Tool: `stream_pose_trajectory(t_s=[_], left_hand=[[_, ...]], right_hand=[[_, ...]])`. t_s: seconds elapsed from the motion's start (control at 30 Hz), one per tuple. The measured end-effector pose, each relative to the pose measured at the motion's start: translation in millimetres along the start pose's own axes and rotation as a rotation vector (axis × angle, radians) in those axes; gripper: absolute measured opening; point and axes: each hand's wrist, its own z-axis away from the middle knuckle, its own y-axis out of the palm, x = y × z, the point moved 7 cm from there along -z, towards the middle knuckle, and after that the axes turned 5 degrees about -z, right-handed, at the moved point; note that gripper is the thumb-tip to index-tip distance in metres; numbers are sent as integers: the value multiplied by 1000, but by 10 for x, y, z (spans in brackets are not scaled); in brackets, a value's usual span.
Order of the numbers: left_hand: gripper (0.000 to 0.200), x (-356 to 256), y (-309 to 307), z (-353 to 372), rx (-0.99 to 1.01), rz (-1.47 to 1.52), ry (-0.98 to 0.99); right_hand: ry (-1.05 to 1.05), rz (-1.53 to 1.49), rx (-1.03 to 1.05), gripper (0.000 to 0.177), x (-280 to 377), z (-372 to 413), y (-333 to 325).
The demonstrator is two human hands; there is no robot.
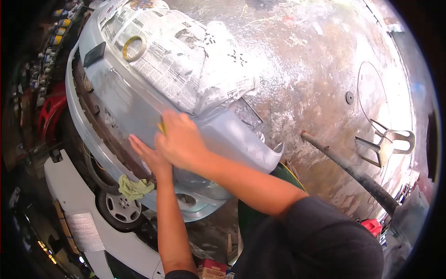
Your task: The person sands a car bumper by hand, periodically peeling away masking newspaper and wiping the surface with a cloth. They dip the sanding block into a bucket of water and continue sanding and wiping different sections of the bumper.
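A grey car bumper [125, 97] lies across the left and middle of the view. My right hand [180, 142] is closed on a small yellow piece [161, 127] against the bumper's surface; most of that piece is hidden by the fingers. Just left of it, my left hand [151, 156] rests on the bumper with its fingers stretched out. Newspaper sheets [172, 60] cover the upper part, and a yellow tape roll [134, 48] lies on them. A green cloth [135, 187] hangs near the lower edge, below my left hand.
Below left is a light-coloured car [79, 186] with a wheel [123, 208]. On the right, a long pipe [348, 169] and a stool [385, 146] stand out against the stained floor [297, 60]. Cans [60, 31] line the upper left.
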Motion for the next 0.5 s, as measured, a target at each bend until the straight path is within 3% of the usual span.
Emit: stream_pose_trajectory(t_s=[0.07, 0.13, 0.17, 0.23, 0.33, 0.43, 0.5], left_hand=[[89, -6, 4, 21, -4, -51, 51], [89, 55, 41, 66, -31, -174, 210], [89, 57, 35, 52, -27, -126, 152], [89, 48, 23, 41, -6, -35, 37], [89, 43, 23, 37, 2, -18, 29], [90, 144, 78, 31, 5, -76, 36], [89, 105, 67, 34, 5, -120, 69]], right_hand=[[-77, 188, -106, 34, -36, 209, -89], [-56, 183, 172, 36, 93, -131, 103], [-55, 178, 312, 37, 138, -373, 255], [79, 93, 308, 38, 111, -922, 668], [49, 22, 101, 39, 123, -1077, 743], [83, -103, 97, 43, -31, -483, 333], [-32, 29, -14, 46, -45, -230, 192]])
